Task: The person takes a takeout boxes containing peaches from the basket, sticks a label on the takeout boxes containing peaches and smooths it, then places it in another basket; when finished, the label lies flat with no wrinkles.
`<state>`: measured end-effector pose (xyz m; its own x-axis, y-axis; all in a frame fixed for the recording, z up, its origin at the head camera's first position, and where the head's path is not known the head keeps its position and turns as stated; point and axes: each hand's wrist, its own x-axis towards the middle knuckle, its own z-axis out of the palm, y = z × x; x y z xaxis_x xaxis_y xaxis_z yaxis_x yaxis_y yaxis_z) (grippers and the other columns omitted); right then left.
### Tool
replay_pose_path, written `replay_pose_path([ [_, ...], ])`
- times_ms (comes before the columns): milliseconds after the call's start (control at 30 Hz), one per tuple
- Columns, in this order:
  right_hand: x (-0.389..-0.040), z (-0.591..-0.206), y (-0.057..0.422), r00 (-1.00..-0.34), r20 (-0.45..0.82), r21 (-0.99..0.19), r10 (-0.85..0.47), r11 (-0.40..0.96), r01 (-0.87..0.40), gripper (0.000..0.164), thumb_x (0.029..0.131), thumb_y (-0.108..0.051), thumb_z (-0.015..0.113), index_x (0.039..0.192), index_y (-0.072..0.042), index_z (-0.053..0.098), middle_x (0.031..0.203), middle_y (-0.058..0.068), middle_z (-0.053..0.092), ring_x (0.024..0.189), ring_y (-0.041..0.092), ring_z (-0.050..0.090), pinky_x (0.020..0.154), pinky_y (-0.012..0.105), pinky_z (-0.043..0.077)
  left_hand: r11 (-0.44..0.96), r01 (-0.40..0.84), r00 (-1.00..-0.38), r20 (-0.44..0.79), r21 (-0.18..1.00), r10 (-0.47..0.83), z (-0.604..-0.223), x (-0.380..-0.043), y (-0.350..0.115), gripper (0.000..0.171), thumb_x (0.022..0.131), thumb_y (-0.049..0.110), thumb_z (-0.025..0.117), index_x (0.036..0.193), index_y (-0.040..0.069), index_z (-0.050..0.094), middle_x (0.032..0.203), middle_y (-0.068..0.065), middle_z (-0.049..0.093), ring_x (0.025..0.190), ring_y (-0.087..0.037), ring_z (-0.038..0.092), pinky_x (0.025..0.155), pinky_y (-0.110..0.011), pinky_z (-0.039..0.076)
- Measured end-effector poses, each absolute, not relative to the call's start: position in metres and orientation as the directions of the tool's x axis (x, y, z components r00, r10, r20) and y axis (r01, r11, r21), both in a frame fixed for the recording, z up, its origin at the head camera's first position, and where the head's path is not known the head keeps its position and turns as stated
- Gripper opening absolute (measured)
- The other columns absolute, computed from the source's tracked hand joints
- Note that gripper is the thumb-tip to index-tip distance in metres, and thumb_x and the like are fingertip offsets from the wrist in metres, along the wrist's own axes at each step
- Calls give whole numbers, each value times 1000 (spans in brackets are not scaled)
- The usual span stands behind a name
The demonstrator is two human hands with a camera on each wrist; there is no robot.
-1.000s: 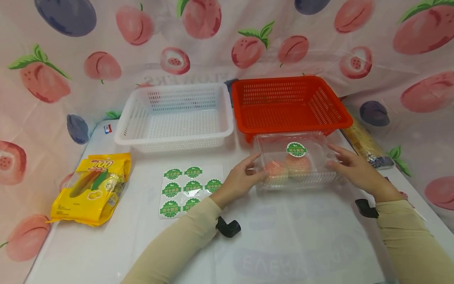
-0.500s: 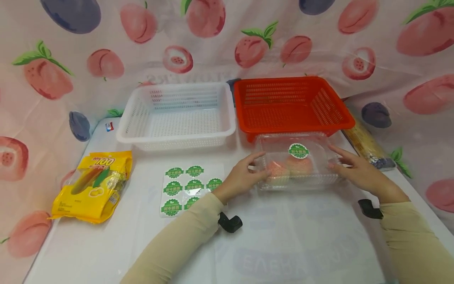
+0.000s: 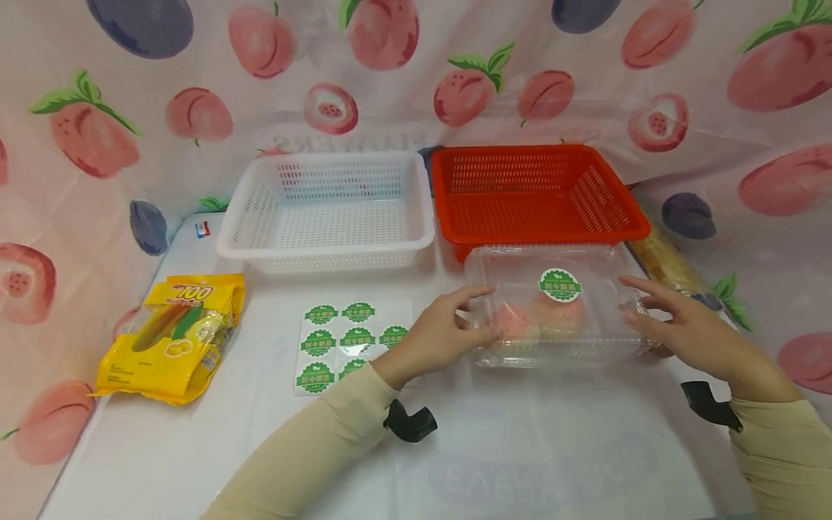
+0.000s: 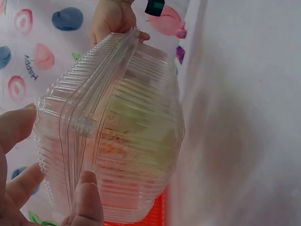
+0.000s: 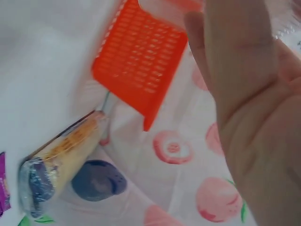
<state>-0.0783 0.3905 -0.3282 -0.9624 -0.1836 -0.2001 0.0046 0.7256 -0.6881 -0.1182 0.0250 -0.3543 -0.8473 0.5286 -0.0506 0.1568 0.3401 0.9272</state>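
A clear plastic clamshell box (image 3: pixel 591 310) holds pinkish, speckled round fruits (image 3: pixel 559 314) that look like peaches. On its lid is a green and white round sticker (image 3: pixel 560 285). My left hand (image 3: pixel 448 328) grips the box's left end, its thumb and fingers spread over the lid and side, as the left wrist view also shows. The opposite end is held by my right hand (image 3: pixel 689 328). In the right wrist view that hand (image 5: pixel 249 70) covers most of its own grip, and just a sliver of the box shows.
Behind the box stands a red basket (image 3: pixel 539 231), with a white basket (image 3: pixel 325 253) to its left. A sheet of green stickers (image 3: pixel 354 339) lies left of the box. Farther left is a yellow snack bag (image 3: pixel 172 339). A long wrapped packet (image 3: pixel 663 260) lies at right.
Both hands have brought the box slightly toward me and to the right, away from the red basket. The right hand has shifted right along with it.
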Motion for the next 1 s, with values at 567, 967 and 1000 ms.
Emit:
replay_pose_path([
  [567,-89,-283,385,-995,2,-737,-105,672,-72,54,104,-17,56,155,-16,38,124,16,45,77,16,66,59,33,60,224,253,-837,97,941,538,-306,-142,26,54,94,28,71,144,29,54,120,0,59,96,-21,61,72,-32,54],
  [967,-133,-260,373,-988,151,-774,26,625,-102,51,106,-27,50,155,-21,40,110,8,49,83,9,59,57,29,59,209,233,-879,115,950,463,-273,-190,38,55,96,33,68,148,28,50,149,-1,44,127,-27,51,93,-39,53],
  [1000,-137,-259,374,-986,165,-783,30,612,-112,50,106,-25,50,155,-21,40,108,6,50,83,9,59,56,29,59,200,232,-881,118,952,459,-271,-194,40,55,96,34,68,148,29,50,149,-1,44,127,-26,51,94,-38,53],
])
